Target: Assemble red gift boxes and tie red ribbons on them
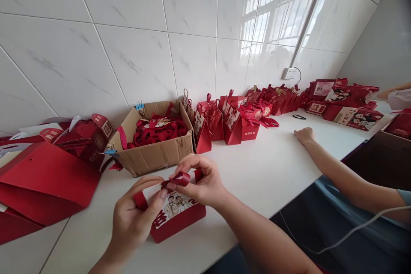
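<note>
A red gift box (181,225) with a cartoon couple on its white front panel stands on the white table. My left hand (136,212) is closed around its upper left edge, thumb on the front panel. A dark red ribbon (181,178) loops up at the top of the box. My right hand (205,182) pinches this ribbon between thumb and fingers. The fingertips of both hands meet at the top edge, and they hide where the ribbon joins the box. Just behind my hands is a cardboard box (157,156) heaped with red ribbons (160,132).
Several finished-looking red gift boxes (233,122) line the tiled wall. Flat red box pieces (48,180) are piled at left. Another person's arm (334,167) rests on the table at right, near a black band (299,117). Further boxes (358,117) are stacked at far right.
</note>
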The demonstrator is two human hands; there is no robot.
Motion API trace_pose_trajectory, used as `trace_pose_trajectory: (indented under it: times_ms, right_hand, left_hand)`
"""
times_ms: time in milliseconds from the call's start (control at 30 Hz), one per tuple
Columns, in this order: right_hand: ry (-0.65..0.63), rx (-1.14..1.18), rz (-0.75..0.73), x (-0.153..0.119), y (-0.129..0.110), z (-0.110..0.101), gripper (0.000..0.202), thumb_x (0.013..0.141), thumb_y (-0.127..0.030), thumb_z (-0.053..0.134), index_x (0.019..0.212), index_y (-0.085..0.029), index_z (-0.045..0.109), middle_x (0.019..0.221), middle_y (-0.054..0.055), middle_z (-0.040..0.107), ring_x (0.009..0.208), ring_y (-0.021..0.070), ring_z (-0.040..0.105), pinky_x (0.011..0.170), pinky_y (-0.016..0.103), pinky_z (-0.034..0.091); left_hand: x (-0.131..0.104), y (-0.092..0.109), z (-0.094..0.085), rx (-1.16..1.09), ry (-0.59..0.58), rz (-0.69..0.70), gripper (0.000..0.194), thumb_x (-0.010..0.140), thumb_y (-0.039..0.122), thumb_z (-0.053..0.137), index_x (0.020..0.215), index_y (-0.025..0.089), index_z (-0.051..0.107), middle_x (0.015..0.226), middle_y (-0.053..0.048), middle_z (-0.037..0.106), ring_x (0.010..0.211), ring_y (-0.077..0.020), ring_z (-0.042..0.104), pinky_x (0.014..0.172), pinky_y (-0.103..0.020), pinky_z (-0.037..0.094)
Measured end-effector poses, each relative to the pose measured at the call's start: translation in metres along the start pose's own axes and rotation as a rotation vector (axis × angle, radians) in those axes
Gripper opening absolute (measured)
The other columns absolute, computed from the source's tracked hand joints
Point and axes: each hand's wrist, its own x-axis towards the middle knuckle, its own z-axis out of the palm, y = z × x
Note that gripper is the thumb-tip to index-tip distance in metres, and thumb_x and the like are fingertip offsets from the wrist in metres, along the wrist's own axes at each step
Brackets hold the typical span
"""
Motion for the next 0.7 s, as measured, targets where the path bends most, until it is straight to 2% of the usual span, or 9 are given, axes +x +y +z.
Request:
trace_pose_trajectory:
  times_ms: [133, 267, 367, 467, 567, 700]
  right_hand:
    - [-0.026, -0.119, -0.015, 0.001, -0.002, -0.002, 0.043, 0.061, -0.035, 0.086, 0.093, -0.021, 0.062, 0.078, -0.001, 0.065, 0.07, 0.0141, 0.061, 0.067, 0.027, 0.051]
    - [-0.063, -0.096, 0.185, 0.003, -0.006, -0.005, 0.062, 0.052, -0.032, 0.09, 0.106, -0.022, 0.062, 0.078, -0.002, 0.065, 0.071, 0.0143, 0.061, 0.067, 0.026, 0.049]
    - [-0.1, -0.013, 0.368, 0.007, -0.011, -0.007, 0.052, 0.045, -0.034, 0.092, 0.089, -0.019, 0.068, 0.076, -0.001, 0.066, 0.07, 0.0143, 0.06, 0.068, 0.027, 0.048]
    - [-0.132, 0.038, 0.419, 0.009, -0.013, -0.006, 0.037, 0.046, -0.038, 0.091, 0.068, -0.017, 0.069, 0.074, -0.001, 0.063, 0.067, 0.0131, 0.057, 0.063, 0.026, 0.045]
    - [-0.123, 0.079, 0.368, 0.009, -0.012, -0.004, 0.033, 0.048, -0.037, 0.09, 0.067, -0.018, 0.071, 0.071, -0.002, 0.063, 0.067, 0.013, 0.056, 0.062, 0.026, 0.045]
    - [-0.097, 0.099, 0.423, 0.007, -0.01, -0.003, 0.035, 0.046, -0.036, 0.091, 0.068, -0.018, 0.071, 0.067, -0.002, 0.064, 0.063, 0.013, 0.055, 0.061, 0.026, 0.045]
  left_hand:
    - [0.0, -0.003, 0.003, -0.046, 0.027, -0.063, 0.012, 0.085, 0.033, 0.063, 0.085, 0.022, 0.067, 0.089, -0.002, 0.064, 0.083, -0.0178, 0.062, 0.072, -0.025, 0.051]
    - [-0.001, -0.003, 0.004, -0.079, 0.028, -0.112, 0.014, 0.083, 0.035, 0.065, 0.085, 0.021, 0.066, 0.089, -0.002, 0.063, 0.083, -0.0187, 0.061, 0.071, -0.026, 0.05]
    - [-0.001, -0.003, 0.004, -0.082, 0.024, -0.127, 0.015, 0.084, 0.036, 0.064, 0.088, 0.022, 0.066, 0.092, -0.004, 0.063, 0.085, -0.0195, 0.061, 0.072, -0.028, 0.049]
    - [-0.002, -0.004, 0.003, -0.07, 0.015, -0.106, 0.015, 0.086, 0.036, 0.062, 0.088, 0.022, 0.066, 0.093, -0.004, 0.063, 0.084, -0.0188, 0.06, 0.072, -0.028, 0.049]
    - [-0.002, -0.007, 0.002, -0.063, -0.004, -0.102, 0.014, 0.086, 0.035, 0.061, 0.087, 0.022, 0.066, 0.09, -0.003, 0.062, 0.083, -0.0179, 0.059, 0.072, -0.027, 0.049]
    - [-0.003, -0.009, 0.001, -0.075, -0.016, -0.1, 0.012, 0.087, 0.034, 0.061, 0.088, 0.023, 0.065, 0.091, -0.001, 0.061, 0.083, -0.0169, 0.059, 0.072, -0.025, 0.049]
